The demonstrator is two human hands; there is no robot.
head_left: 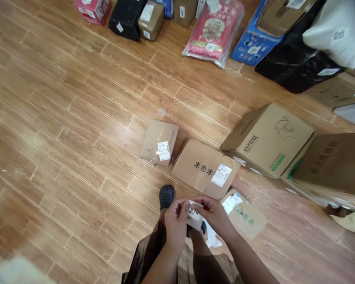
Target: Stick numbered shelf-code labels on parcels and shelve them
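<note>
Both hands meet in front of my legs at the bottom centre, pinching a small white printed label between them. My left hand grips its left edge with thumb and fingers. On the right edge, the fingers of my right hand are closed. Part of a printed number shows on the label. Just beyond the hands lies a flat brown carton with a shipping label. A smaller carton is left of it, and a flat brown package with green print lies to the right.
Large cartons stand at the right. Along the top are a pink box, a black package, a red plastic-wrapped bag, a blue box and a white bag. My dark shoe is on the wooden floor.
</note>
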